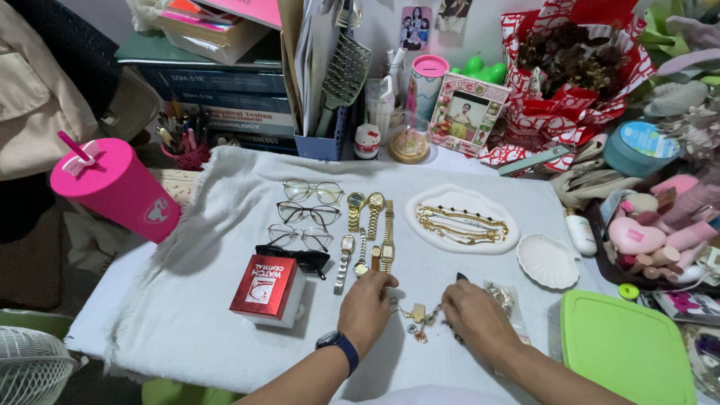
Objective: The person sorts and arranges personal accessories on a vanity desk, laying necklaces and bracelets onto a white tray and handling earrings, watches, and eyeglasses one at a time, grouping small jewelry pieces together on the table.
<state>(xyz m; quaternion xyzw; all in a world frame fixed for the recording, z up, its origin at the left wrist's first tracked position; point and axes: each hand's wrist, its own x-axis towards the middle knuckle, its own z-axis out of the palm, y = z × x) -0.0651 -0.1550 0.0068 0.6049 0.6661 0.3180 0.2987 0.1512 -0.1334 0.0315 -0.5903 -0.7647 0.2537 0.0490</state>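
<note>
White towel (187, 300) | left hand (367, 304), right hand (474, 315) each pinching charm chain (418, 315) ends

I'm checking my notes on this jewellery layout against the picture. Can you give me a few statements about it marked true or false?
1. Both hands, left hand and right hand, are at a small chain. True.
2. The red box lies right of the watches. False: left of them.
3. The shell dish holds bracelets. False: it looks empty; the bracelets lie on the white tray.
4. Four pairs of glasses lie in a column. True.
</note>
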